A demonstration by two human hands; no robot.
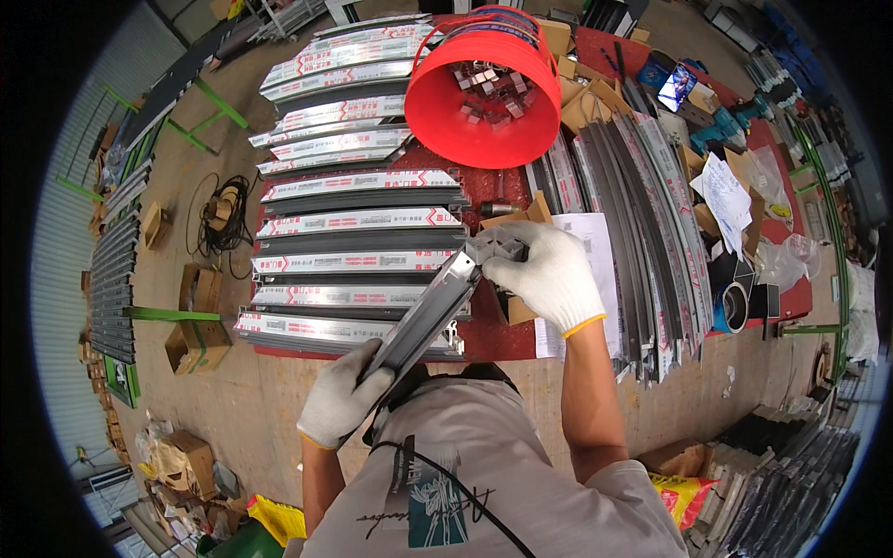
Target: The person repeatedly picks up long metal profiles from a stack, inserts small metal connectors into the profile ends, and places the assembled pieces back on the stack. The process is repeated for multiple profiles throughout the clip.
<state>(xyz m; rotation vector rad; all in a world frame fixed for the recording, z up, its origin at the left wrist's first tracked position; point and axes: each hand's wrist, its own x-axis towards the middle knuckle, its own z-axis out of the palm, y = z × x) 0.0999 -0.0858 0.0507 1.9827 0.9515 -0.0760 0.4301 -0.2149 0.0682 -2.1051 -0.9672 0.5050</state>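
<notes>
My left hand (347,392), in a white knit glove, grips the lower part of a dark grey aluminium profile (423,315). The profile slants up and to the right over the near edge of the red table (497,340). At its upper end my right hand (551,268), also gloved, holds a silver metal corner bracket (497,245). The bracket meets the profile's mitred end; how deep it sits inside cannot be seen. Just behind the right hand is an open cardboard box (537,210), partly covered by the glove.
Rows of film-covered profiles (357,222) lie left of my hands. A red bucket (481,132) with small metal pieces lies tipped towards me at the back. More profiles (638,237), paper sheets (593,240), a phone (676,87) and cordless drills (725,125) occupy the right side.
</notes>
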